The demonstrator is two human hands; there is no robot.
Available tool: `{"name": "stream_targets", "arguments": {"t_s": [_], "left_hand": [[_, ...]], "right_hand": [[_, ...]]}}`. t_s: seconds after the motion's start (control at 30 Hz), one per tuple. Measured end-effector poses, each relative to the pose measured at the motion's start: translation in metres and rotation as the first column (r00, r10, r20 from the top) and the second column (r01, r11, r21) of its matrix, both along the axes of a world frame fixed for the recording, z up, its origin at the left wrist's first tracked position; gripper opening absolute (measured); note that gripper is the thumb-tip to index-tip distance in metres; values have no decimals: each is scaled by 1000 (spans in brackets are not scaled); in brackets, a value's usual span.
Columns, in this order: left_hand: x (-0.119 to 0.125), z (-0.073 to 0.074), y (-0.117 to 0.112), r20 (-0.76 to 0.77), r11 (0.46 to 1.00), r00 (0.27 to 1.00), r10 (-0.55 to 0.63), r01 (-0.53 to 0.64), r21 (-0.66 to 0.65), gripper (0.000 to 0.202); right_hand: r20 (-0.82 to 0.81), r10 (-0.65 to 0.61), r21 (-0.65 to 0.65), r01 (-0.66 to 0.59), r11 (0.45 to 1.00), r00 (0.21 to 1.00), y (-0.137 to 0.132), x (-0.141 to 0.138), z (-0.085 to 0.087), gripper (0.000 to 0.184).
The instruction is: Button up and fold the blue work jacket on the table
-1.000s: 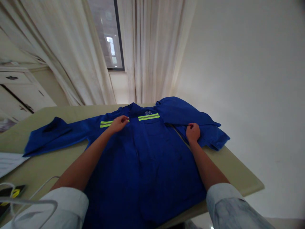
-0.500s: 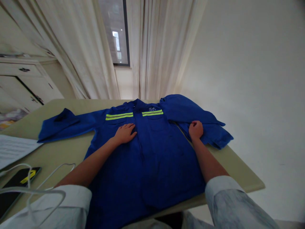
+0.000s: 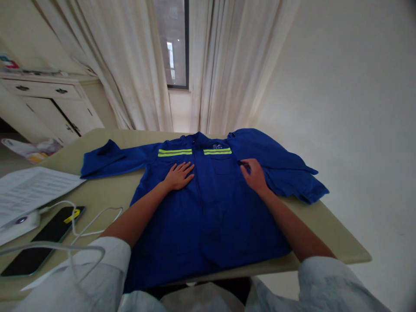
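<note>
A blue work jacket (image 3: 208, 221) with yellow-green reflective stripes across the chest lies spread out, front up, on a beige table (image 3: 110, 195). My left hand (image 3: 178, 176) rests flat on the chest, just below the stripe, with its fingers apart. My right hand (image 3: 255, 175) is on the jacket's opposite front edge, and its fingers seem to pinch the cloth beside a small dark spot (image 3: 243, 164). That spot is too small to name. The jacket's left sleeve (image 3: 112, 158) stretches out flat, and the other sleeve (image 3: 286, 167) lies folded at the right.
At the left of the table lie printed papers (image 3: 35, 190), a black smartphone (image 3: 42, 240), a small white device (image 3: 21, 221) and a white cable (image 3: 94, 221). A white cabinet (image 3: 48, 99) stands behind, and curtains (image 3: 130, 65) hang at the back.
My left hand has gone from pinching near the stripe to lying flat on the chest. My right hand has opened out from a fist, and the view has swung, showing more of the table's left side.
</note>
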State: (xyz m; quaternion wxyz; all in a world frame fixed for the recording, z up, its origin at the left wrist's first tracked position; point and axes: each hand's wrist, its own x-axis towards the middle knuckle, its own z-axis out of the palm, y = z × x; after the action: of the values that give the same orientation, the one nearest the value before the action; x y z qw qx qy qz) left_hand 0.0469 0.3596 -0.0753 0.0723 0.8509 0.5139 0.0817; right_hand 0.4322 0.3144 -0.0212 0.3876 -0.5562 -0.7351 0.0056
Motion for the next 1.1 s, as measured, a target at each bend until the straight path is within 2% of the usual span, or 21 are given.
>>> {"name": "stream_targets", "arguments": {"t_s": [0.03, 0.07, 0.1, 0.13, 0.2, 0.27, 0.37, 0.47, 0.53, 0.57, 0.67, 0.7, 0.73, 0.8, 0.87, 0.93, 1.0, 1.1], "left_hand": [[-1, 1, 1, 1, 1000, 1000, -5, 5, -10, 66], [-2, 1, 3, 4, 1000, 1000, -7, 7, -17, 65], [-3, 1, 4, 11, 1000, 1000, -8, 9, -22, 64], [-4, 1, 5, 23, 1000, 1000, -7, 8, -25, 62], [-5, 1, 5, 60, 1000, 998, -2, 3, -8, 62], [-6, 2, 4, 93, 998, 996, 3, -8, 55, 61], [-5, 9, -2, 106, 980, 994, 26, -46, 194, 57], [0, 18, -19, 83, 957, 993, 80, -100, 271, 48], [5, 22, -38, 56, 960, 994, 89, -101, 261, 47], [8, 22, -50, 49, 967, 996, 76, -85, 241, 48], [15, 14, -88, 60, 983, 998, 3, -14, 183, 53], [16, 10, -100, 58, 986, 998, -25, 15, 168, 57], [16, 6, -109, 50, 987, 998, -46, 38, 153, 62], [16, 0, -120, 27, 991, 998, -61, 58, 122, 68], [15, -2, -123, 13, 994, 999, -53, 51, 99, 69], [15, -2, -122, 15, 995, 999, -45, 43, 93, 70], [15, -1, -119, 20, 994, 999, -47, 45, 98, 70], [15, 1, -119, 20, 994, 999, -44, 42, 103, 70]], "right_hand": [[30, 183, -85, -180, 980, 983, -12, -25, 0, 42], [65, 328, -158, -315, 936, 943, -26, -49, -1, 51], [107, 431, -219, -401, 889, 896, -40, -70, -4, 62], [145, 502, -276, -453, 848, 852, -53, -88, -9, 73], [206, 554, -377, -457, 806, 807, -73, -109, -20, 85], [258, 541, -453, -394, 800, 800, -82, -113, -29, 86], [330, 522, -500, -324, 803, 787, -81, -104, -34, 84], [322, 517, -457, -348, 819, 793, -81, -96, -27, 75], [273, 564, -399, -442, 803, 779, -91, -95, -18, 65], [243, 624, -383, -518, 765, 743, -99, -96, -13, 63], [158, 806, -402, -708, 581, 571, -127, -99, -3, 65], [133, 831, -410, -734, 542, 539, -135, -99, -1, 64], [113, 837, -407, -743, 531, 536, -142, -99, -1, 61], [64, 810, -372, -739, 561, 583, -152, -95, -3, 53], [-15, 746, -329, -708, 625, 665, -157, -87, -5, 52], [-69, 647, -330, -629, 703, 759, -160, -80, -6, 54], [-51, 553, -373, -530, 762, 831, -165, -76, -4, 54], [27, 523, -407, -468, 784, 852, -177, -78, 6, 53]]}}
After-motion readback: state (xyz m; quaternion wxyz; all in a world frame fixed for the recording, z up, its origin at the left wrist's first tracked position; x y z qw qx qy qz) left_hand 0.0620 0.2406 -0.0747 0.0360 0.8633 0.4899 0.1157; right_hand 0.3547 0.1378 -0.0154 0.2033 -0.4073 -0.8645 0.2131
